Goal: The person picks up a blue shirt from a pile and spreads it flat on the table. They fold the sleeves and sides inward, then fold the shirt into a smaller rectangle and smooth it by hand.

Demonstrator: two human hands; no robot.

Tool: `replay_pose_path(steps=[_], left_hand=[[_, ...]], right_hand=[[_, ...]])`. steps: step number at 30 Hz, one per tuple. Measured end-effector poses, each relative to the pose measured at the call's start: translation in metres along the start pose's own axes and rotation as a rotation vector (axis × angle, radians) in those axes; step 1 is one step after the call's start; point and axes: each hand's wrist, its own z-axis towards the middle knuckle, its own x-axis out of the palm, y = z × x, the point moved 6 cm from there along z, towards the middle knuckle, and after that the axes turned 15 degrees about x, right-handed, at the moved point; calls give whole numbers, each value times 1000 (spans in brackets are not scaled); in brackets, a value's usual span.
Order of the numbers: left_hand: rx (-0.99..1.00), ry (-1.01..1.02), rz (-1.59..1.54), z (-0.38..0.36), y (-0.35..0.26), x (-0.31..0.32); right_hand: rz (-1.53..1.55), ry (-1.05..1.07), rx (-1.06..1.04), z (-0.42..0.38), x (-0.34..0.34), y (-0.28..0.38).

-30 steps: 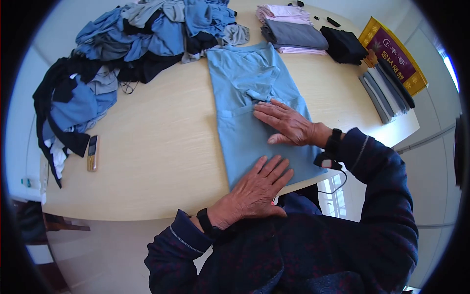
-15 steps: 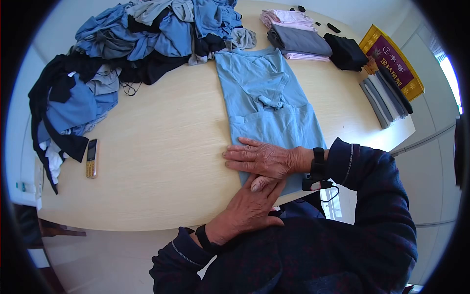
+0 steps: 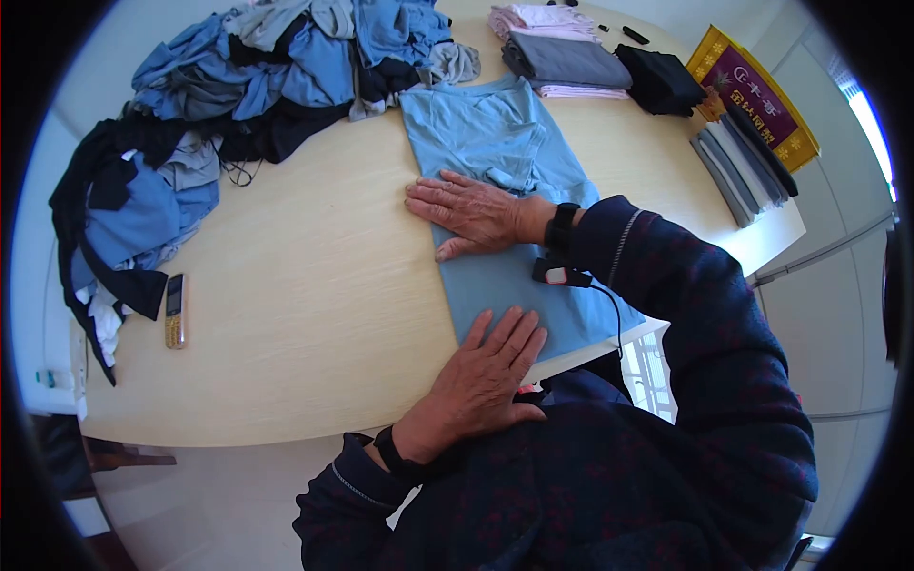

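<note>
A light blue garment, partly folded, lies lengthwise on the table from its front edge toward the back. Flat across its middle rests my right hand, fingers spread and pointing left, with the fingertips past the garment's left edge. My left hand lies near the front edge, its fingers apart and their tips on the garment's lower part. Neither hand grips anything. The garment's upper part shows a bunched, wrinkled fold just beyond my right hand.
Piled clothes cover the back left of the table, near a gold phone. Folded clothes, a black folded item, a standing stack and a purple-and-gold box are at the right.
My right hand has moved away from my left hand, up the garment, and the two no longer overlap. The garment's lower part now shows smooth between them. The view has shifted slightly.
</note>
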Motion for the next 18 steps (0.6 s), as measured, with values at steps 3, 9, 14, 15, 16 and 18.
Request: replay_pose_path(steps=[3, 9, 14, 15, 16, 18], left_hand=[[20, 0, 26, 1, -1, -2], [9, -19, 18, 4, -3, -7], [1, 20, 81, 19, -2, -3], [-4, 51, 108, 19, -1, -1], [-10, 82, 135, 19, 1, 1], [-26, 106, 117, 20, 4, 2]], right_hand=[[6, -70, -5, -20, -9, 10], [249, -26, -43, -112, -18, 58], [203, -13, 14, -135, -15, 36], [169, -2, 22, -135, -13, 31], [152, -14, 13, -134, -12, 26], [130, -32, -11, -131, -7, 20]])
